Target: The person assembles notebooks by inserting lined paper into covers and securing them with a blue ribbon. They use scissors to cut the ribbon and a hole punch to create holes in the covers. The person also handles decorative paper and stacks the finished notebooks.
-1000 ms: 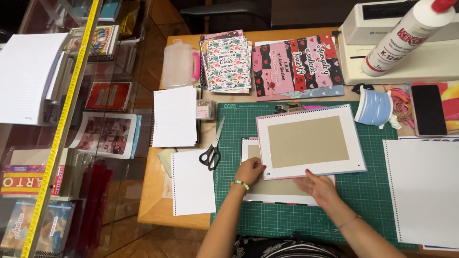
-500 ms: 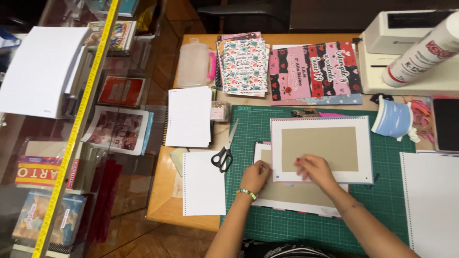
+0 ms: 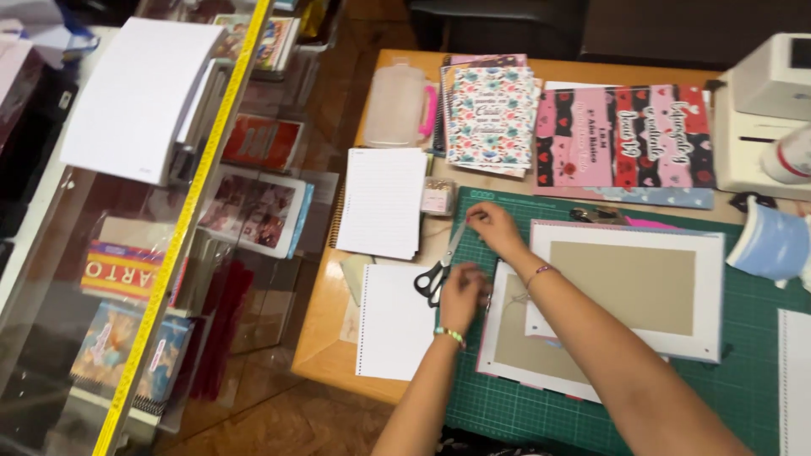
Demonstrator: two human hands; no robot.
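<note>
Two white-bordered sheets with brown card centres lie overlapped on the green cutting mat (image 3: pixel 507 405), the upper sheet (image 3: pixel 625 287) to the right and the lower sheet (image 3: pixel 515 338) partly under it. My left hand (image 3: pixel 463 295), a beaded bracelet on its wrist, has its fingers curled at the lower sheet's left edge, right beside the black-handled scissors (image 3: pixel 432 277). My right hand (image 3: pixel 494 226) reaches to the mat's far left corner with fingertips pinched near the scissor blades. What it pinches is not visible.
A lined notepad (image 3: pixel 382 201) and a spiral-punched white sheet (image 3: pixel 393 321) lie left of the mat. Floral covers (image 3: pixel 492 114) and pink covers (image 3: pixel 625 135) sit at the back beside a clear plastic box (image 3: pixel 397 105). A blue tape roll (image 3: pixel 773 245) and a white machine (image 3: pixel 769 110) are right; a glass display case (image 3: pixel 127 253) stands left.
My right hand left the upper sheet and reached up-left to the mat's corner. My left hand slid a little left to the lower sheet's edge. The view swung left.
</note>
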